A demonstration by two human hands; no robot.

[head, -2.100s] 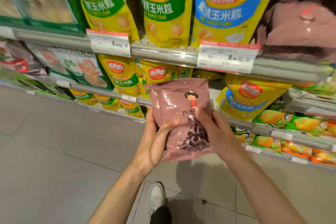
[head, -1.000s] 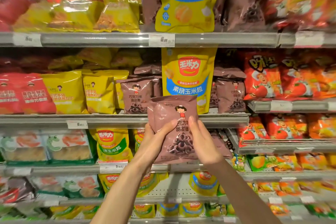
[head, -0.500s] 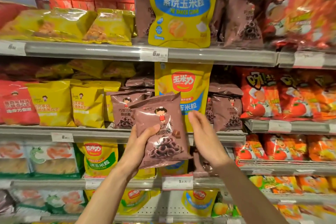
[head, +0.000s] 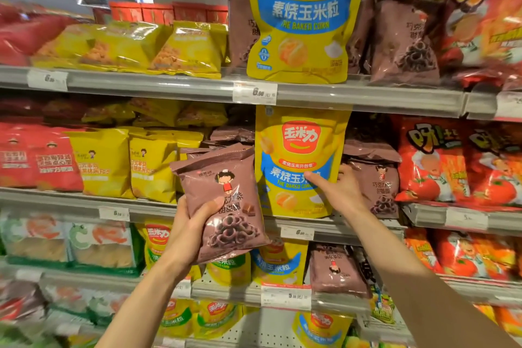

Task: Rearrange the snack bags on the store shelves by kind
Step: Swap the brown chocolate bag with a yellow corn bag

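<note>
Your left hand (head: 188,230) grips the brown ring-snack bag (head: 223,200), held just left of the yellow baked-corn bag (head: 296,167). Your right hand (head: 337,192), fingers extended, touches that yellow bag's front.

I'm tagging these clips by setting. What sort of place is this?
Most likely a supermarket snack aisle: tiered metal shelves packed with snack bags, price tags clipped to the shelf edges, and many copies of the same yellow corn bag.
</note>
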